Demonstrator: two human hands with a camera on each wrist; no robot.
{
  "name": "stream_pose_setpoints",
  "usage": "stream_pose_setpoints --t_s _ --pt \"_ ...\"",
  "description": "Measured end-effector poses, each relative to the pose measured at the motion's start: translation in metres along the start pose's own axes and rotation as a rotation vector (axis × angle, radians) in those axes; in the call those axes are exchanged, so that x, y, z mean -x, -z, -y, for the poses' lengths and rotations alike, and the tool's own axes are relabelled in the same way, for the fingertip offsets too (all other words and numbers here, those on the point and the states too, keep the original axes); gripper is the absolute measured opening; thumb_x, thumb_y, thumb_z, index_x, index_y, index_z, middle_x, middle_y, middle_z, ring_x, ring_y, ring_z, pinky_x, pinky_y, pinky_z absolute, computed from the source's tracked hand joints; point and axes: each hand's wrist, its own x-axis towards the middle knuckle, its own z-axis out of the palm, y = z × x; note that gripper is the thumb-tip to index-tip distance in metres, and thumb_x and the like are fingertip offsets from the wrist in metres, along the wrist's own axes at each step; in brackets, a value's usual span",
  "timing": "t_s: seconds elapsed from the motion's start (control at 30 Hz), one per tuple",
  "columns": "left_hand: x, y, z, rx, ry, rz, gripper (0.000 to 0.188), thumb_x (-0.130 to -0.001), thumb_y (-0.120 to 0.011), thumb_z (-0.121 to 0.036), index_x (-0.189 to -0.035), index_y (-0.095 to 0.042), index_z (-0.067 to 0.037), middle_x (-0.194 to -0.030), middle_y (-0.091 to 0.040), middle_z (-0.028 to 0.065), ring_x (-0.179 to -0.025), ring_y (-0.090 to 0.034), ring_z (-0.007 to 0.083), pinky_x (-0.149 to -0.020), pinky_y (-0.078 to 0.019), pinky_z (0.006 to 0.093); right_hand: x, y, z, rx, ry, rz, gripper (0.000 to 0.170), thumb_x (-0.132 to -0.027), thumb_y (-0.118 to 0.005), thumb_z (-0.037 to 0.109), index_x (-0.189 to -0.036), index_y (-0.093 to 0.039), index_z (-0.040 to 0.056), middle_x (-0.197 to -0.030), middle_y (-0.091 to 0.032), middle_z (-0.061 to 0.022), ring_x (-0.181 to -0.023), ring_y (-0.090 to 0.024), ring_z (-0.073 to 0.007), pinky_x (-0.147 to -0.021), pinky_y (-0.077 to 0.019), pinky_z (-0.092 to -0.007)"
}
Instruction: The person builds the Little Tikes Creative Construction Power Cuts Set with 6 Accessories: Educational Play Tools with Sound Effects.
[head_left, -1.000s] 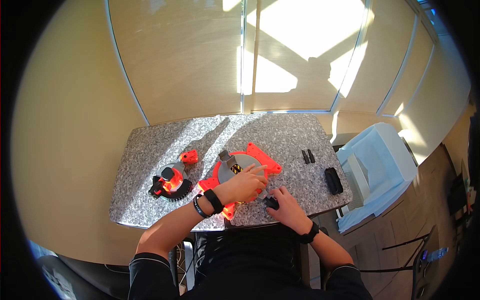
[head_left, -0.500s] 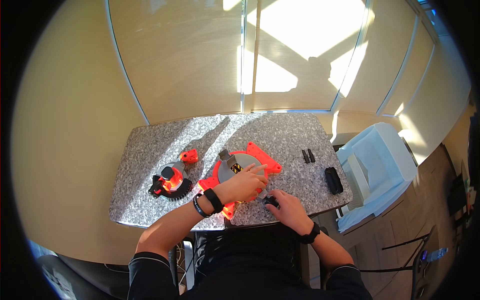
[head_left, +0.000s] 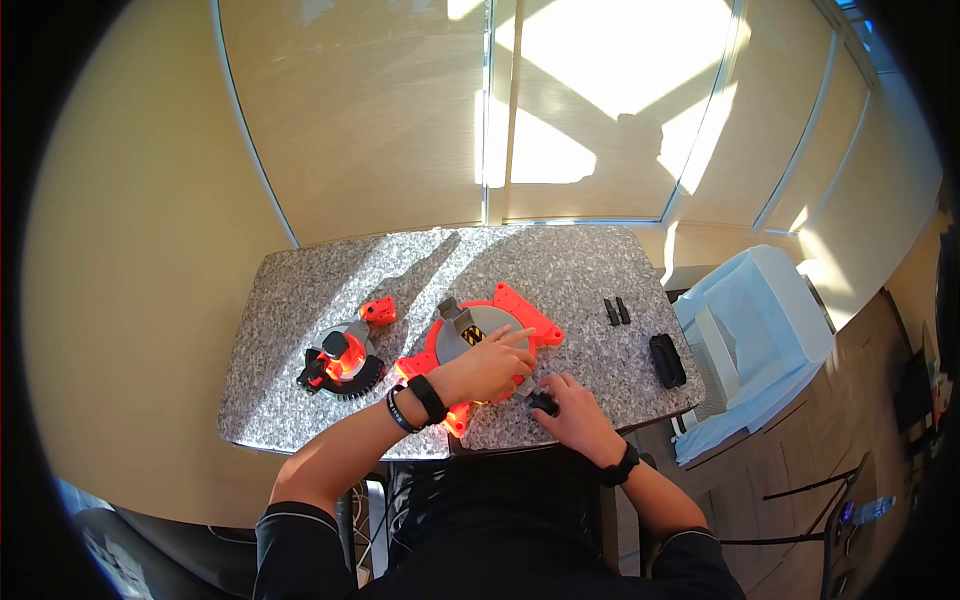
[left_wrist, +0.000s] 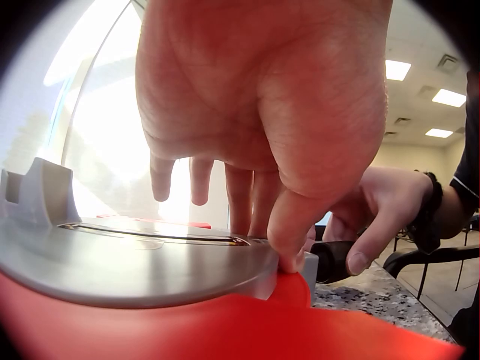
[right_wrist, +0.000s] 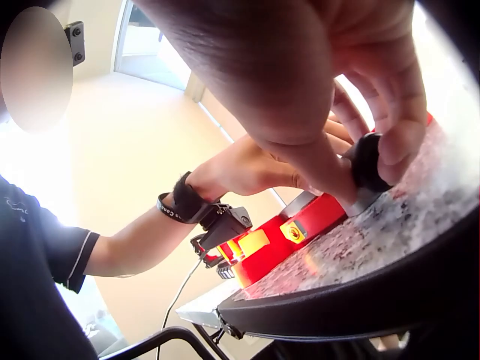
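A red and grey toy miter saw base [head_left: 452, 352] lies on the speckled table, a black-and-yellow striped sticker on its round turntable. Over its right side, my left hand [head_left: 487, 368] holds the base: thumb bent at the front edge, index and middle fingers down on the turntable, the other two raised. Just right of it, my right hand [head_left: 578, 418] pinches a black knob [left_wrist: 335, 261] between thumb and fingers at the front end of the base's grey arm. The right wrist view shows the knob close above the table, partly covered by fingertips.
On the left stands a toy saw head [head_left: 345, 362] with a toothed dark disc and red handle. Two small black pieces [head_left: 617, 312] and a black case-like object [head_left: 667, 362] lie at the right. A blue-lined bin [head_left: 765, 330] stands beyond the table's right edge.
My right fingers have shifted slightly around the black knob, lifting a little and closing on it again. The left hand and the base have stayed put.
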Motion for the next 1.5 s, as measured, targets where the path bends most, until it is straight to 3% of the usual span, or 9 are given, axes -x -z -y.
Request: stream_pose_setpoints --t_s 0.17,0.23,0.47,0.53,0.97,1.03,1.2,1.47,1.5 --pt "-0.002 0.008 -0.005 0.003 0.003 0.009 0.027 -0.079 -0.077 -0.016 -0.105 -0.077 -0.009 -0.132 -0.065 0.0022 -0.153 -0.031 0.0337 -0.122 -0.0270 0.0632 -0.001 0.003 0.002 -0.037 -0.004 0.028 0.041 -0.087 -0.075 0.017 -0.121 -0.059 0.0001 -0.116 -0.067 -0.0234 -0.107 -0.066 -0.0437 -0.090 -0.0542 -0.0499" --pt "-0.003 0.016 -0.010 0.006 0.070 0.137 0.036 -0.083 -0.072 -0.016 -0.118 -0.076 -0.007 -0.142 -0.063 0.0058 -0.156 -0.027 0.0340 -0.127 -0.0207 0.0573 -0.001 0.002 0.001 -0.028 0.002 0.029 0.041 -0.087 -0.075 0.018 -0.121 -0.059 0.0001 -0.115 -0.068 -0.0235 -0.107 -0.066 -0.0434 -0.090 -0.0542 -0.0499" --pt "-0.002 0.013 -0.009 0.000 0.070 0.138 0.035 -0.083 -0.072 -0.016 -0.117 -0.076 -0.007 -0.142 -0.063 0.0060 -0.156 -0.027 0.0343 -0.127 -0.0209 0.0576 0.000 0.005 0.008 0.006 0.007 0.019 0.045 -0.085 -0.077 0.018 -0.123 -0.059 0.0027 -0.115 -0.064 -0.0211 -0.103 -0.066 -0.0446 -0.091 -0.0548 -0.0498" --pt "0.000 0.005 -0.004 -0.001 0.002 -0.020 0.027 -0.078 -0.077 -0.015 -0.104 -0.077 -0.008 -0.129 -0.066 0.0028 -0.153 -0.033 0.0336 -0.122 -0.0278 0.0623 -0.001 0.002 0.002 -0.006 0.006 0.020 0.045 -0.084 -0.078 0.017 -0.122 -0.059 0.0032 -0.115 -0.062 -0.0206 -0.102 -0.066 -0.0449 -0.091 -0.0547 -0.0497" --pt "-0.001 0.013 -0.009 -0.003 0.013 -0.005 0.027 -0.077 -0.077 -0.015 -0.103 -0.077 -0.008 -0.130 -0.066 0.0028 -0.153 -0.033 0.0333 -0.122 -0.0279 0.0623 -0.002 -0.001 -0.002 -0.029 0.054 0.007 0.037 -0.087 -0.074 0.017 -0.118 -0.058 0.0029 -0.114 -0.066 -0.0208 -0.101 -0.067 -0.0445 -0.089 -0.0542 -0.0505" --pt "-0.003 0.022 -0.014 -0.005 0.077 0.149 0.036 -0.084 -0.073 -0.017 -0.119 -0.076 -0.007 -0.142 -0.062 0.0060 -0.156 -0.026 0.0339 -0.127 -0.0208 0.0588 0.000 0.002 0.007 -0.006 0.049 -0.008 0.038 -0.087 -0.075 0.017 -0.118 -0.058 0.0030 -0.116 -0.064 -0.0209 -0.101 -0.067 -0.0449 -0.088 -0.0547 -0.0506" --pt "-0.003 0.021 -0.013 0.002 0.079 0.145 0.036 -0.084 -0.073 -0.017 -0.119 -0.076 -0.007 -0.143 -0.062 0.0062 -0.156 -0.026 0.0339 -0.126 -0.0205 0.0588 0.000 0.004 0.007 0.003 0.050 0.002 0.043 -0.085 -0.079 0.017 -0.120 -0.059 0.0030 -0.119 -0.060 -0.0211 -0.101 -0.067 -0.0457 -0.087 -0.0560 -0.0506" --pt "-0.002 0.017 -0.011 -0.007 0.073 0.147 0.036 -0.083 -0.073 -0.018 -0.117 -0.076 -0.007 -0.141 -0.062 0.0064 -0.156 -0.026 0.0341 -0.127 -0.0203 0.0577 -0.001 0.005 0.007 -0.041 0.021 0.005 0.042 -0.087 -0.077 0.016 -0.121 -0.058 0.0031 -0.106 -0.069 -0.0209 -0.101 -0.068 -0.0427 -0.086 -0.0551 -0.0486" --pt "-0.001 0.009 -0.007 0.000 0.037 0.063 0.031 -0.080 -0.074 -0.016 -0.109 -0.076 -0.008 -0.135 -0.064 0.0047 -0.154 -0.030 0.0339 -0.124 -0.0240 0.0602 -0.001 0.005 0.006 -0.040 0.021 0.005 0.042 -0.087 -0.077 0.016 -0.121 -0.058 0.0031 -0.106 -0.069 -0.0209 -0.101 -0.068 -0.0427 -0.086 -0.0551 -0.0486"
